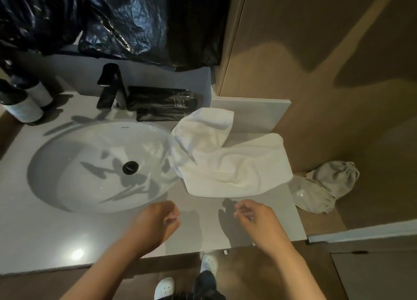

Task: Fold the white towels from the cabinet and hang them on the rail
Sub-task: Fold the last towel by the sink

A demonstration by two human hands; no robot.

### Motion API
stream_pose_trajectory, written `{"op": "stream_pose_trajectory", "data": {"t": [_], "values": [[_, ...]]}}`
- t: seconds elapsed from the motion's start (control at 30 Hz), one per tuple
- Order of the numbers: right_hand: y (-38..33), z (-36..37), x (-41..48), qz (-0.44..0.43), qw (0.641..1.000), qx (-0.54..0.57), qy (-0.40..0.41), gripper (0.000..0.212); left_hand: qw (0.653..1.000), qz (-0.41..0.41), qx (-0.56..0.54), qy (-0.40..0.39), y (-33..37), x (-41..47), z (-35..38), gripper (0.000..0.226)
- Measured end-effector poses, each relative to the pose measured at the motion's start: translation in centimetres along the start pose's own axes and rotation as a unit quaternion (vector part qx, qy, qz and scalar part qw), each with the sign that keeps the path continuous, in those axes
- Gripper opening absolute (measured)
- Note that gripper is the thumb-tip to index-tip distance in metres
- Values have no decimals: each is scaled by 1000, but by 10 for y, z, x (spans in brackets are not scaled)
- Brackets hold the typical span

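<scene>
Our left hand [158,220] and right hand [253,216] hover loosely curled, empty, near the rumpled white towel [228,164] (on the countertop [45,243] right of the sink [67,164], lapping its rim), likely poised to flatten it for folding.

Grey countertop [56,238], white basin [74,164] (shadowed), brown walls [327,51]

Clearance on the vanity counter

Bare counter [56,232] runs along the front edge and left of the sink [67,164], open to approach from the front. The towel [225,164] covers the right part, draping over the sink's right rim. At the back, the tap [112,87], the black packets [162,103] just beside it and two bottles [22,108] at the far left block low passage. A black plastic sheet [124,24] hangs above the back edge; a brown wall [316,74] closes off the right side
</scene>
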State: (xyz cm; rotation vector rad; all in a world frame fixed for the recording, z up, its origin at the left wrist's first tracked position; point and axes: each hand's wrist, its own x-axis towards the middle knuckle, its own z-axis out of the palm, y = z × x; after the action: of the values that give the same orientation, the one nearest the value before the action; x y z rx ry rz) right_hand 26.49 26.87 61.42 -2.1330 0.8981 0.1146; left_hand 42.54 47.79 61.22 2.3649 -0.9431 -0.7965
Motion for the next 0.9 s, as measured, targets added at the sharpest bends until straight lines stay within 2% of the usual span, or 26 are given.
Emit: {"op": "stream_pose_trajectory", "data": {"t": [0.07, 0.13, 0.33, 0.5, 0.6, 0.67, 0.77, 0.9], "values": [[1, -10, 15, -16, 1000, -4, -11, 12, 1000, -22, -1, 11, 5, 4, 0, 4], [2, -23, 30, -35, 999, -8, -19, 10, 999, -43, -19, 17, 11, 10, 2, 11], [11, -56, 81, -82, 996, -32, -33, 20, 995, -83, -45, 43, 36, 34, 16, 9], [3, -59, 122, -150, 987, -54, -11, 48, 989, -103, -64, 79, 48, 45, 30, 4], [-8, -55, 147, -160, 985, -60, -17, 65, 986, -117, -79, 88, 47, 44, 33, 2], [-13, -49, 163, -160, 981, -105, -27, 72, 983, -131, -82, 96, 43, 43, 30, 4], [-17, -38, 170, -141, 975, -164, -49, 66, 979, -144, -86, 114, 36, 46, 22, 7], [-9, -26, 150, -159, 976, -144, -21, 44, 977, -142, -99, 122, 33, 62, 9, 23]]}}
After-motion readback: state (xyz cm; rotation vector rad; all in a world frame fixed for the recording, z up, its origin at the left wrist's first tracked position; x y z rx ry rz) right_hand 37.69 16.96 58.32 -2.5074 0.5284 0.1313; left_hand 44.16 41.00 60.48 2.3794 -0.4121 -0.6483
